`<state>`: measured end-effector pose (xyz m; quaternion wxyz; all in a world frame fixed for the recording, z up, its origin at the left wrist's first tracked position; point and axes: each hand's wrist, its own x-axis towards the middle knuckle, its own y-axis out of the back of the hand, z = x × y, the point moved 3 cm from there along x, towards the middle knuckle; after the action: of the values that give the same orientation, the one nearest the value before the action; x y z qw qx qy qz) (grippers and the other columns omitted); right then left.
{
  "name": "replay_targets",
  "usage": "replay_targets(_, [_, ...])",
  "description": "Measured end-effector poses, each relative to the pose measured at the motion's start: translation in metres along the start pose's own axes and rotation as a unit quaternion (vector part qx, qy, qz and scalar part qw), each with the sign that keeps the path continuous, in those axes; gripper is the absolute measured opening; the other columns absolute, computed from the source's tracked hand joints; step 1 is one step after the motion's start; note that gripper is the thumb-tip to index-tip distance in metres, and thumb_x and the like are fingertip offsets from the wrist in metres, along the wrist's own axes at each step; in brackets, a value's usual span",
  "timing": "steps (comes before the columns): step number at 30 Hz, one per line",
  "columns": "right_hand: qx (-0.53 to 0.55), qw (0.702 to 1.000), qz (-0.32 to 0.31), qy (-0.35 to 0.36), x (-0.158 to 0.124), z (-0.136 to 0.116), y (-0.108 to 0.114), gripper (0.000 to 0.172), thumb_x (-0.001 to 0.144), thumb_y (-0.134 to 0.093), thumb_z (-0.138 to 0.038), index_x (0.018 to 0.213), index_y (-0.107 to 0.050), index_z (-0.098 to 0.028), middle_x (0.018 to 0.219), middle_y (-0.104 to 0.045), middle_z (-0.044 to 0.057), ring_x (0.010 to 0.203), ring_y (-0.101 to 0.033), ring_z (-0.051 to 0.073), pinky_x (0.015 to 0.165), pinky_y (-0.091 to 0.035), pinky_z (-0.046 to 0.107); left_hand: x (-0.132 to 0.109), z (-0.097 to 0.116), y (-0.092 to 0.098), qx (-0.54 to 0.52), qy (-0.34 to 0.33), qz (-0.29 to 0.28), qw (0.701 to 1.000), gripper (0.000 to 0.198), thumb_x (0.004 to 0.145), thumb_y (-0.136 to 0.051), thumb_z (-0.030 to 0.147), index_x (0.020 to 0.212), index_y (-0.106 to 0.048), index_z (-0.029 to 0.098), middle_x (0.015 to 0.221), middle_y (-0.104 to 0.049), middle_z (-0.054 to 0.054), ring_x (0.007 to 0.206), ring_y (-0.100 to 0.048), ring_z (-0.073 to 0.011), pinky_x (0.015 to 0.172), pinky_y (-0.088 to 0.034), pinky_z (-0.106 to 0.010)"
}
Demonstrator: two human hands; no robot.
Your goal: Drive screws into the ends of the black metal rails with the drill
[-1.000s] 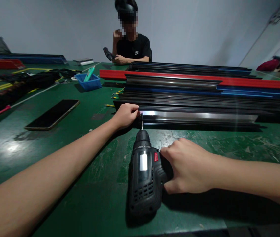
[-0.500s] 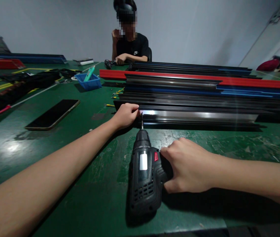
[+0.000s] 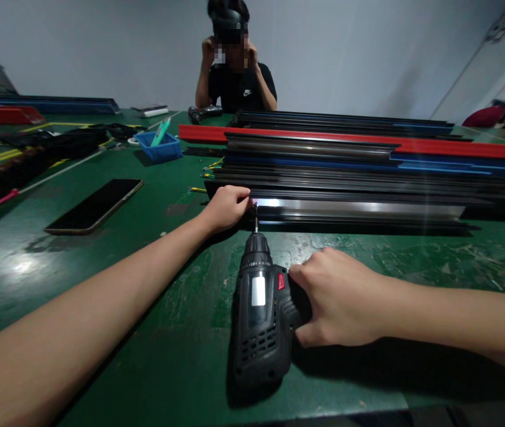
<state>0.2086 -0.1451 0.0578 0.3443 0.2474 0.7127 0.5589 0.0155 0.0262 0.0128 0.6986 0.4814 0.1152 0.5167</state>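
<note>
My right hand (image 3: 336, 299) is wrapped round the grip of a black cordless drill (image 3: 261, 320), which lies on its side low over the green table. The drill's bit (image 3: 256, 219) points away from me and its tip meets the left end of a dark metal profile (image 3: 368, 210). A bright light shines on the metal there. At that same end, my left hand (image 3: 228, 209) is closed, thumb and fingers against the profile's end beside the bit tip. Whether a small screw sits at the tip is too small to tell.
Behind the profile lie several more black, blue and red profiles (image 3: 434, 145), some with yellow-green wires. A phone (image 3: 95, 206) and a blue tray (image 3: 163, 151) are at the left. Across the table (image 3: 181, 367) sits a person (image 3: 237, 77), with another drill (image 3: 203, 112) before them.
My hands and the drill have hardly moved. Across the table, the person has raised the hand that rested near the other drill up to their head.
</note>
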Motion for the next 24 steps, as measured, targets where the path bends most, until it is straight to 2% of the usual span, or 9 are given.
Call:
replay_targets(18, [0.007, 1.0, 0.002, -0.002, -0.0002, 0.0003, 0.0017, 0.047, 0.073, -0.075, -0.061, 0.078, -0.073, -0.014, 0.063, -0.068, 0.007, 0.051, -0.054, 0.018, 0.047, -0.023, 0.032, 0.0002, 0.0022, 0.0006, -0.005, -0.007, 0.003, 1.0, 0.032, 0.085, -0.053, 0.031, 0.057, -0.052, 0.017, 0.057, -0.05, 0.0, 0.06, -0.043, -0.0129, 0.06, -0.03, -0.027])
replay_targets(24, [0.006, 1.0, 0.003, 0.001, -0.0006, 0.0002, 0.0019, 0.048, 0.073, -0.075, -0.062, 0.077, -0.073, -0.014, 0.062, -0.068, 0.007, 0.049, -0.054, 0.018, 0.046, -0.022, 0.032, -0.0004, 0.0006, 0.0003, 0.0, -0.006, 0.001, 1.0, 0.029, 0.085, -0.052, 0.028, 0.06, -0.057, 0.016, 0.06, -0.054, 0.0, 0.061, -0.043, -0.0129, 0.061, -0.031, -0.027])
